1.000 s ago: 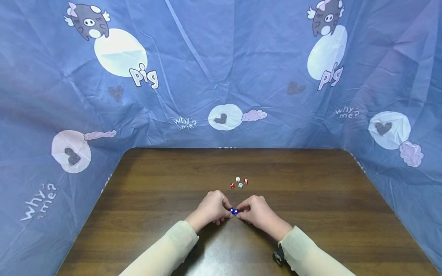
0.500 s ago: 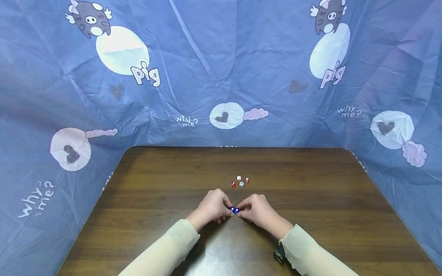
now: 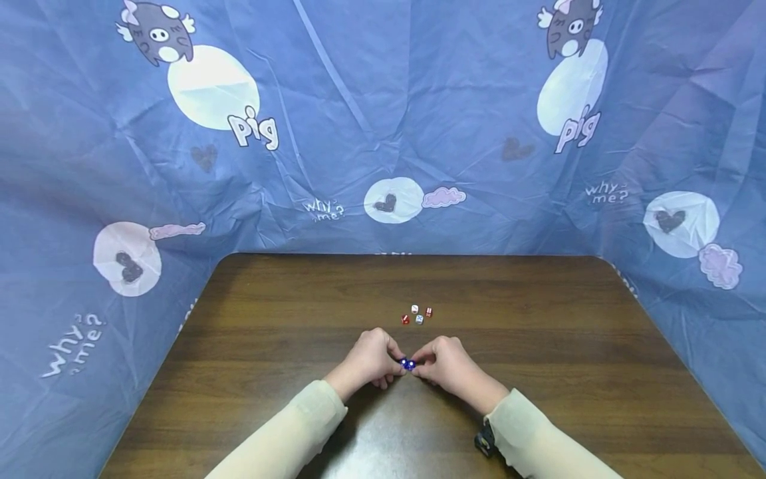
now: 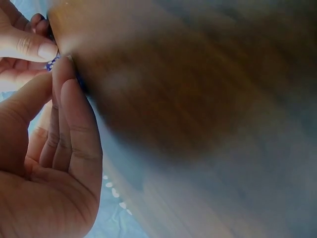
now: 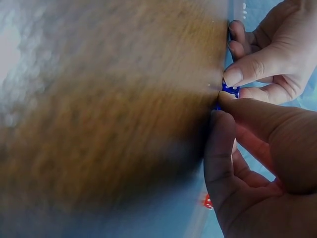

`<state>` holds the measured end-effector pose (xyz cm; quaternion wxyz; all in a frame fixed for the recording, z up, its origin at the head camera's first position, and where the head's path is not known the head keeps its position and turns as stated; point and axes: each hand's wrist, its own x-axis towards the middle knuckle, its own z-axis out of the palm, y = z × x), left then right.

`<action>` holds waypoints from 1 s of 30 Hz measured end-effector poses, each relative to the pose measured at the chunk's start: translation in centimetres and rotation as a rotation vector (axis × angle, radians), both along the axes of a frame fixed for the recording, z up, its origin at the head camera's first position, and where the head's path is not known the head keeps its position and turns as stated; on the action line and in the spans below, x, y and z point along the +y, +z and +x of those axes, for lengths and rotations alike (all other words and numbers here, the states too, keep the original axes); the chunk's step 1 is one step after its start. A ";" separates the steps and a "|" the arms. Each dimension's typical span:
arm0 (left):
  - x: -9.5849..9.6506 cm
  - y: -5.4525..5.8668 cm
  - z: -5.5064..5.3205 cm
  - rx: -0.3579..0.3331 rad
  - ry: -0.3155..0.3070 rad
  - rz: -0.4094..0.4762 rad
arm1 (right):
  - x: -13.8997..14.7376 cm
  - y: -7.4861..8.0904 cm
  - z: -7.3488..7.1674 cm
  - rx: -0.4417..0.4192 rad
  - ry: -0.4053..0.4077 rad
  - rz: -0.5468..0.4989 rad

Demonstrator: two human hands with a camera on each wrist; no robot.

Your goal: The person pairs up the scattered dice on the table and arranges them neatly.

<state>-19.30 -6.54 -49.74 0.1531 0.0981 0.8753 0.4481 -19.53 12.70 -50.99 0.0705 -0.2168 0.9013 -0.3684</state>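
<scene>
Two small blue dice with white pips sit side by side near the middle of the table, pressed close between the fingertips of both hands. My left hand (image 3: 372, 358) pinches the left blue die (image 3: 403, 362) between thumb and fingers. From the other side, my right hand (image 3: 445, 366) pinches the right blue die (image 3: 411, 364) the same way. The right wrist view shows a pipped face of a blue die (image 5: 231, 90) beside the left thumb. In the left wrist view, fingers cover most of the blue die (image 4: 51, 64). The dice are held low, close over the tabletop.
Beyond the hands lie two red dice, one at left (image 3: 405, 319) and one at right (image 3: 428, 311), and two white dice, a rear one (image 3: 415, 309) and a front one (image 3: 419, 320). The brown wooden table (image 3: 269, 299) is backed by a blue printed cloth (image 3: 335, 153).
The head view has shifted very slightly. Both hands keep their pinch on the blue dice in the same spot, and the red and white dice have not moved.
</scene>
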 end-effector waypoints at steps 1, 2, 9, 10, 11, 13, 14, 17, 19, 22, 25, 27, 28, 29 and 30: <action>0.0 0.0 0.0 0.003 0.002 -0.006 | 0.0 0.0 0.0 0.000 0.000 0.001; 0.0 0.0 0.0 0.006 0.004 -0.011 | 0.0 0.0 0.0 -0.002 0.000 0.002; 0.1 -0.1 0.0 0.017 0.014 -0.042 | 0.0 0.1 0.1 -0.018 -0.002 0.003; 0.1 0.0 0.0 0.018 0.013 -0.045 | 0.0 0.1 0.1 -0.020 -0.004 0.003; 0.1 0.0 0.0 0.023 0.012 -0.047 | 0.0 0.1 0.1 -0.018 -0.005 0.005; 0.1 0.0 0.0 0.029 0.010 -0.051 | 0.0 0.1 0.1 -0.017 -0.010 0.006; 0.0 0.1 0.0 0.031 0.008 -0.051 | 0.0 0.1 0.1 -0.015 -0.012 0.007; -0.1 0.2 0.0 0.023 0.002 -0.040 | 0.0 0.0 0.0 -0.017 -0.016 0.008; -0.3 0.4 0.0 0.012 -0.007 -0.026 | 0.0 0.0 0.0 -0.022 -0.018 0.003; -0.7 0.9 -0.1 -0.007 -0.018 -0.015 | 0.0 -0.1 0.0 -0.028 -0.022 -0.006; -1.2 1.4 -0.4 -0.024 -0.029 -0.009 | 0.0 -0.1 0.0 -0.030 -0.021 -0.023; -1.5 1.8 -0.8 -0.035 -0.034 -0.007 | 0.0 -0.2 0.0 -0.038 -0.022 -0.029; -1.7 2.0 -0.9 -0.036 -0.035 -0.002 | 0.0 -0.2 0.0 -0.040 -0.021 -0.033; -1.9 2.2 -1.1 -0.035 -0.031 0.003 | 0.0 -0.2 0.0 -0.045 -0.021 -0.036; -2.0 2.3 -1.4 -0.030 -0.024 0.007 | 0.0 -0.2 0.0 -0.049 -0.023 -0.038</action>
